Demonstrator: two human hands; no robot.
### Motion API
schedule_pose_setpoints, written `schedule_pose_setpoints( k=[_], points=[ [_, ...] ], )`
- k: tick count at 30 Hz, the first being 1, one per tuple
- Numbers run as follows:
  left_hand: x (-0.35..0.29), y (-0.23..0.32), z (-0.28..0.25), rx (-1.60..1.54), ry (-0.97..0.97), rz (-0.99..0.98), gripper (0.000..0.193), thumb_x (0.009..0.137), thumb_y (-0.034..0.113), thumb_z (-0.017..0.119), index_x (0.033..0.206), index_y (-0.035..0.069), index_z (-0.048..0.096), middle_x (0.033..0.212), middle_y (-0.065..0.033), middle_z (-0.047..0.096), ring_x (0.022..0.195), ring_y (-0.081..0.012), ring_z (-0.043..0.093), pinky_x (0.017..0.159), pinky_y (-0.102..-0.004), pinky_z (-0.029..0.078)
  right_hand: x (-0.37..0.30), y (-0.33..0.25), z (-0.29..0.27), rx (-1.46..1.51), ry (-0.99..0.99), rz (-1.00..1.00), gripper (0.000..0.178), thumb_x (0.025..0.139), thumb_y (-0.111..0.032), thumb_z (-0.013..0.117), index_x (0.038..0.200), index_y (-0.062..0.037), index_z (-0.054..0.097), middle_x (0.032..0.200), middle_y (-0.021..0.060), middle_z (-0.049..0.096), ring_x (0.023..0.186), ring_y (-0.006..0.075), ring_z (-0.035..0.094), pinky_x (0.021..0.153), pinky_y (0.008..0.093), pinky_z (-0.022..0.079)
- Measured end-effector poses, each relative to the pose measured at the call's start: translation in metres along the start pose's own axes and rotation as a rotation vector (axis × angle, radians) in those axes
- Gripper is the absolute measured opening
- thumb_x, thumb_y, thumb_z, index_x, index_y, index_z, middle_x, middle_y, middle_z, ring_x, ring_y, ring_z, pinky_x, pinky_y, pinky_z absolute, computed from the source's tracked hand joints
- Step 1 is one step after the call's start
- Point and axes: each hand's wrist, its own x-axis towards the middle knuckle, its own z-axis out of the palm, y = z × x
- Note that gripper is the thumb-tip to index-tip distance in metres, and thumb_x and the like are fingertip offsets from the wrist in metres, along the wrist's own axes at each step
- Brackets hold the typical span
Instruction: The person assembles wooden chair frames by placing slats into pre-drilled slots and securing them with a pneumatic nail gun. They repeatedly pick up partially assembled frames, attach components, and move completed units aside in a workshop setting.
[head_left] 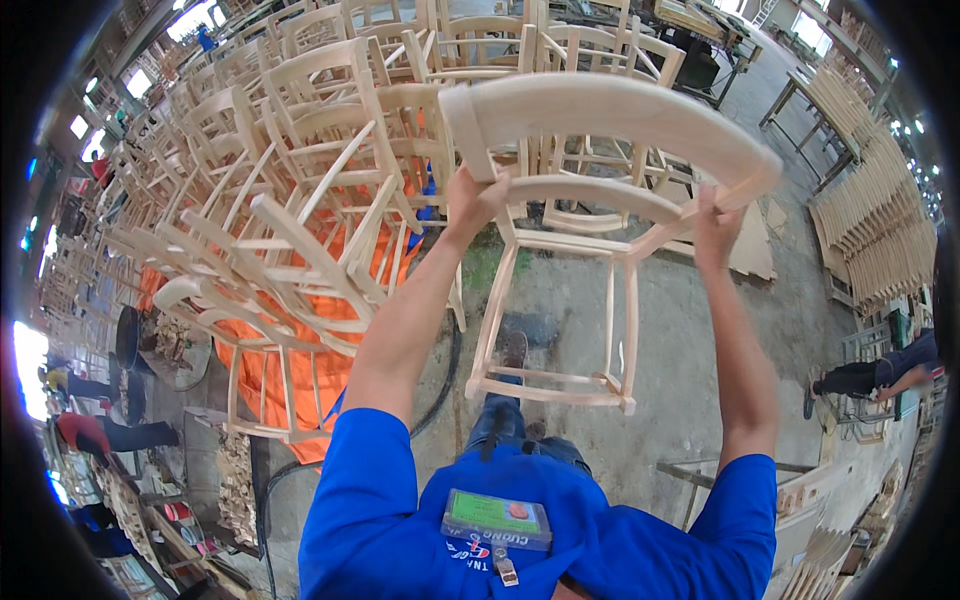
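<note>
In front of me I hold up an unfinished wooden chair frame (610, 118) by its back. My left hand (474, 200) is closed round the left back post, just below the wide curved top rail. On the opposite post my right hand (716, 228) grips at the same height, slightly blurred. The frame has no seat panel, so the floor shows between its rails. Its legs and lower stretchers point down toward my feet. Whether the legs touch the floor I cannot tell.
Many bare wooden chairs (330, 120) stand stacked ahead and to the left, partly over an orange sheet (270, 380). A dark hose (437, 400) curves across the concrete floor. Stacked wooden parts (875, 190) stand at right. Other people (890, 370) are at both sides.
</note>
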Motion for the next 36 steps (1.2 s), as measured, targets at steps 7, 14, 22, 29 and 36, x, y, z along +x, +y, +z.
schedule_pose_setpoints(
  k=[7,14,22,29,36],
  points=[
    [0.083,-0.114,0.043,0.164,-0.025,-0.1,0.021,0.076,0.022,0.073,0.089,0.006,0.076,0.085,-0.0149,0.076,0.087,-0.0353,0.075,0.079,-0.044,0.058,0.003,0.113,0.138,0.224,-0.143,0.269,0.035,0.099,-0.017,0.073,0.124,-0.0008,0.054,0.103,0.0042,0.065,0.094,0.013,0.063,0.081,0.0292,0.052],
    [0.15,-0.227,0.082,0.078,-0.033,-0.332,0.031,0.075,0.022,0.077,0.099,0.003,0.074,0.092,-0.0139,0.078,0.091,-0.0308,0.076,0.082,-0.0403,0.058,0.019,0.199,0.248,-0.004,-0.312,0.445,0.044,0.1,-0.018,0.073,0.135,-0.0022,0.05,0.116,0.0078,0.069,0.103,0.0143,0.066,0.088,0.0287,0.053],
    [0.225,-0.296,0.129,0.149,-0.094,-0.371,0.033,0.076,0.029,0.079,0.099,0.006,0.074,0.095,-0.0138,0.078,0.097,-0.0309,0.076,0.087,-0.0431,0.058,0.043,0.29,0.333,-0.042,-0.31,0.449,0.042,0.095,-0.02,0.076,0.128,0.0025,0.061,0.108,0.014,0.076,0.095,0.0254,0.072,0.086,0.0383,0.054],
    [0.263,-0.356,0.137,0.284,-0.191,-0.45,0.036,0.078,0.029,0.083,0.103,0.005,0.075,0.101,-0.0139,0.077,0.099,-0.0284,0.074,0.093,-0.0398,0.057,0.036,0.323,0.384,-0.143,-0.491,0.598,0.038,0.098,-0.019,0.074,0.128,-0.0002,0.061,0.11,0.0081,0.073,0.096,0.0146,0.066,0.087,0.0317,0.051],
    [0.299,-0.378,0.161,0.148,-0.369,-0.634,0.047,0.081,0.034,0.083,0.113,0.001,0.073,0.113,-0.0087,0.075,0.1,-0.0212,0.071,0.089,-0.0334,0.057,0.056,0.351,0.405,-0.015,-0.466,0.646,0.047,0.096,-0.019,0.075,0.134,-0.0008,0.055,0.117,0.0103,0.072,0.107,0.0199,0.068,0.093,0.0341,0.05]
  ],
)
